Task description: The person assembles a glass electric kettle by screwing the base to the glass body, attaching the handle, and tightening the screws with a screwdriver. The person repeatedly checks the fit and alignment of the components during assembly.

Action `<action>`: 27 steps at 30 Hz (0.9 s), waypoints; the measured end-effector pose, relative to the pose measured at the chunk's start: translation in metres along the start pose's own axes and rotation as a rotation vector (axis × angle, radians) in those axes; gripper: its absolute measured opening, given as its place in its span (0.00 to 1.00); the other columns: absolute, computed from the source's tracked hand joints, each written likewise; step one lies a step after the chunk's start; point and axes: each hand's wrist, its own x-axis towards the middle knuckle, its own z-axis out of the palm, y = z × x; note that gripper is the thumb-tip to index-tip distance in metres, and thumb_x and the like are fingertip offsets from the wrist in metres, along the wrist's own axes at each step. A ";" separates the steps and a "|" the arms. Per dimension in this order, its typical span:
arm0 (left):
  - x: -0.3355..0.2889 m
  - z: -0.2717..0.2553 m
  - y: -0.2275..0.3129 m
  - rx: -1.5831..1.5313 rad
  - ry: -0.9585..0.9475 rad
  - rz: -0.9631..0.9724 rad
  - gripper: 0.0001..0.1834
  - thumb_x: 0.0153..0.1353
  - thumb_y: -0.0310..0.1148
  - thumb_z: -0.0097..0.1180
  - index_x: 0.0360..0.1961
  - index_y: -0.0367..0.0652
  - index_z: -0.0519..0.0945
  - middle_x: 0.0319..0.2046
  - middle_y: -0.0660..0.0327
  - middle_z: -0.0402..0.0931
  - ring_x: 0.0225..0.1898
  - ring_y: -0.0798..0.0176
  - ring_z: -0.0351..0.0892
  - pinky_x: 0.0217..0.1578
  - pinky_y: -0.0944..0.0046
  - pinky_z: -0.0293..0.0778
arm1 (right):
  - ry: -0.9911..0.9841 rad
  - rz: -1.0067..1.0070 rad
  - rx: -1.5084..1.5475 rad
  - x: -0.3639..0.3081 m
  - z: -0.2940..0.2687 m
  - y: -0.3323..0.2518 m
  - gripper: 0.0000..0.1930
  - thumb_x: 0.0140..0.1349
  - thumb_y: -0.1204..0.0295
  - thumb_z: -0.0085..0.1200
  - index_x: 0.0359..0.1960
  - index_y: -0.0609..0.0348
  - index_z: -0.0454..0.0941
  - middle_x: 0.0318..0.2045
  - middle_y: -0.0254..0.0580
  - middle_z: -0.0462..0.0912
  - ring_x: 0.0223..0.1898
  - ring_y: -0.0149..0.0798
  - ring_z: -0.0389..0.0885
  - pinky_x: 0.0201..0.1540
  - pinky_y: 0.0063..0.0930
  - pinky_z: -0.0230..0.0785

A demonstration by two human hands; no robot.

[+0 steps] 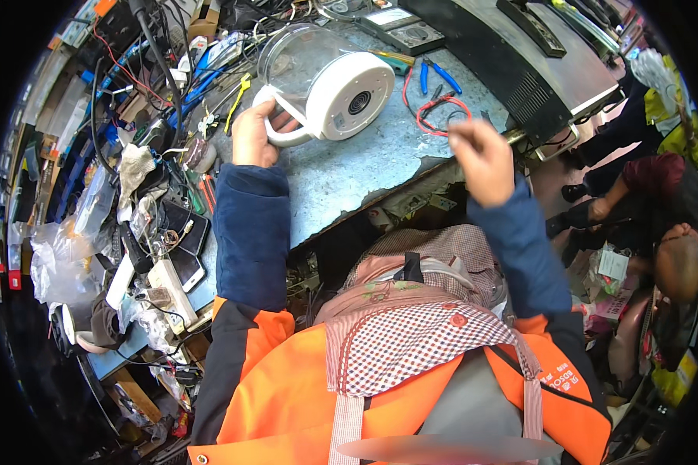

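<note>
My left hand is closed round the white handle of a glass electric kettle. The kettle lies tilted on its side over the workbench, and its round white underside, with a dark ringed connector at the middle, faces to the right and towards me. My right hand is raised off the bench's front edge with the fingers curled together; whether anything small is between them is hidden. Just beyond it lie red test leads in a loop and blue-handled pliers.
A worn pale-blue bench top is under the kettle. At the back stand a meter and a large dark metal case. Tools, cables, phones and plastic bags crowd the left. Other people are at the right.
</note>
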 end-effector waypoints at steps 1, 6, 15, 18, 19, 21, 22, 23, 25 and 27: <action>0.004 -0.004 -0.001 0.091 0.076 0.073 0.26 0.70 0.28 0.67 0.65 0.31 0.73 0.52 0.49 0.83 0.47 0.46 0.88 0.51 0.39 0.89 | -0.009 -0.037 -0.013 0.032 0.008 0.003 0.09 0.69 0.77 0.65 0.48 0.66 0.88 0.42 0.46 0.89 0.39 0.36 0.87 0.46 0.32 0.80; 0.014 0.006 -0.012 0.537 0.258 0.486 0.32 0.61 0.26 0.69 0.66 0.27 0.75 0.58 0.41 0.81 0.58 0.45 0.83 0.61 0.52 0.78 | -0.030 -0.162 -0.513 0.154 0.050 0.057 0.22 0.65 0.63 0.69 0.60 0.52 0.88 0.51 0.49 0.88 0.54 0.53 0.89 0.60 0.46 0.80; 0.017 0.000 -0.021 0.663 0.159 0.522 0.28 0.59 0.23 0.57 0.62 0.26 0.80 0.59 0.36 0.84 0.61 0.39 0.84 0.65 0.51 0.76 | -0.160 -0.103 -0.983 0.174 0.094 0.068 0.23 0.70 0.56 0.64 0.63 0.48 0.88 0.58 0.54 0.84 0.60 0.61 0.85 0.65 0.50 0.78; 0.012 0.008 -0.014 0.574 0.186 0.508 0.27 0.59 0.21 0.56 0.62 0.26 0.80 0.58 0.40 0.85 0.60 0.44 0.85 0.64 0.54 0.77 | -0.146 -0.140 -0.943 0.169 0.090 0.063 0.17 0.73 0.58 0.60 0.56 0.50 0.89 0.52 0.53 0.88 0.55 0.60 0.88 0.60 0.53 0.80; 0.009 0.008 -0.013 0.537 0.194 0.490 0.27 0.60 0.21 0.56 0.62 0.26 0.80 0.57 0.40 0.85 0.60 0.46 0.85 0.64 0.55 0.77 | -0.165 -0.105 -0.905 0.173 0.088 0.063 0.17 0.73 0.58 0.59 0.56 0.50 0.89 0.52 0.54 0.89 0.55 0.59 0.88 0.60 0.53 0.80; 0.010 0.007 -0.009 0.503 0.213 0.633 0.23 0.66 0.23 0.61 0.62 0.26 0.79 0.56 0.47 0.85 0.55 0.54 0.85 0.60 0.56 0.78 | -0.114 -0.129 -0.825 0.168 0.078 0.064 0.18 0.75 0.55 0.57 0.56 0.51 0.87 0.49 0.56 0.91 0.54 0.59 0.88 0.60 0.54 0.79; 0.007 0.008 -0.006 0.422 0.196 0.602 0.22 0.70 0.28 0.62 0.62 0.27 0.79 0.56 0.48 0.84 0.54 0.56 0.84 0.60 0.57 0.78 | -0.158 -0.135 -0.770 0.164 0.077 0.060 0.20 0.76 0.53 0.57 0.59 0.50 0.86 0.52 0.57 0.89 0.55 0.60 0.87 0.61 0.54 0.79; 0.005 0.009 -0.003 0.340 0.180 0.570 0.22 0.74 0.32 0.63 0.61 0.27 0.79 0.56 0.50 0.84 0.54 0.58 0.83 0.60 0.57 0.78 | -0.203 -0.141 -0.715 0.159 0.075 0.056 0.23 0.76 0.50 0.57 0.62 0.50 0.85 0.55 0.58 0.88 0.56 0.61 0.87 0.61 0.54 0.78; 0.000 0.021 0.004 0.249 0.177 0.572 0.26 0.78 0.44 0.62 0.61 0.28 0.79 0.55 0.52 0.83 0.56 0.60 0.81 0.62 0.59 0.75 | -0.296 -0.086 -0.845 0.143 0.079 0.041 0.28 0.76 0.47 0.58 0.69 0.48 0.81 0.64 0.61 0.83 0.59 0.63 0.86 0.64 0.53 0.78; -0.004 0.029 0.006 0.315 0.113 0.607 0.36 0.79 0.52 0.61 0.69 0.27 0.73 0.62 0.46 0.81 0.64 0.55 0.78 0.68 0.57 0.71 | -0.361 -0.154 -0.934 0.138 0.088 0.057 0.30 0.74 0.46 0.59 0.72 0.46 0.80 0.65 0.61 0.82 0.61 0.61 0.87 0.67 0.51 0.78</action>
